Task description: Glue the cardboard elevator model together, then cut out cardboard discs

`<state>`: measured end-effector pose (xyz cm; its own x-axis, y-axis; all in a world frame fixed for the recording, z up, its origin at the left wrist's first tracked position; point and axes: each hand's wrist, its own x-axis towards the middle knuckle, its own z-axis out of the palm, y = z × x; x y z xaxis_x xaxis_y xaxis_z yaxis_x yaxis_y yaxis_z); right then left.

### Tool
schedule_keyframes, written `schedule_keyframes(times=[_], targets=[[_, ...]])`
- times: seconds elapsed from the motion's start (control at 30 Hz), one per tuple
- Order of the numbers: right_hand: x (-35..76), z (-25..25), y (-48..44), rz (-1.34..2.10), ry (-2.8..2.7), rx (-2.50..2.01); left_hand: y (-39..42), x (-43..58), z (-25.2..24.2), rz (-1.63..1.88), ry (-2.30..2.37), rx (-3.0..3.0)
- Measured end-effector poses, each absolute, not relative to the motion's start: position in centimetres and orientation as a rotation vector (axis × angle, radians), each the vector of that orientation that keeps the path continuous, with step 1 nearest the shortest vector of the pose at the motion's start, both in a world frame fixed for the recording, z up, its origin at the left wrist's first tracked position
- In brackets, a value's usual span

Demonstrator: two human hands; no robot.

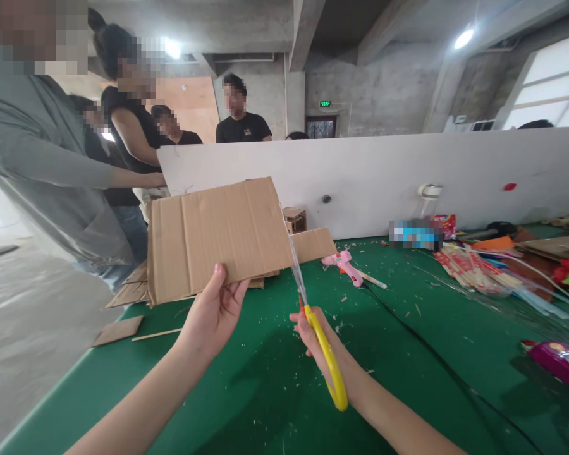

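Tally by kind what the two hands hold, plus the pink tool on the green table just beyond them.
In left hand, cardboard sheet: 1
In right hand, scissors: 1
Beyond them, glue gun: 1
Total: 3

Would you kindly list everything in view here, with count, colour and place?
cardboard sheet: one, brown, held up above the table's left end
scissors: one pair, yellow handles, blades at the sheet's right edge
glue gun: one, pink, on the table behind the scissors
cardboard scraps: several, brown, table's left edge
sticks: one bundle, pale and red, table's right side
cable: one, black, across the table
table: one, green, strewn with small bits
partition: one, white, along the table's far side
people: at least five, grey and black tops, beyond the left end
left hand: holds the sheet's lower edge
right hand: in the scissors' handles
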<state>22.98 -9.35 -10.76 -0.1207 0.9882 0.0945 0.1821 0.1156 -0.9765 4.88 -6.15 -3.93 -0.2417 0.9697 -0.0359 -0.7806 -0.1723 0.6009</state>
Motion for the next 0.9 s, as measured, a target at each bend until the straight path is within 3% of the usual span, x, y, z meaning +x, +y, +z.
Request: schedule_keyframes(times=[0.9], targets=[[23.3,-12.6,-9.3,0.950,-1.610,-1.200,-7.0,5.9,-4.4,1.695,0.594,0.492]])
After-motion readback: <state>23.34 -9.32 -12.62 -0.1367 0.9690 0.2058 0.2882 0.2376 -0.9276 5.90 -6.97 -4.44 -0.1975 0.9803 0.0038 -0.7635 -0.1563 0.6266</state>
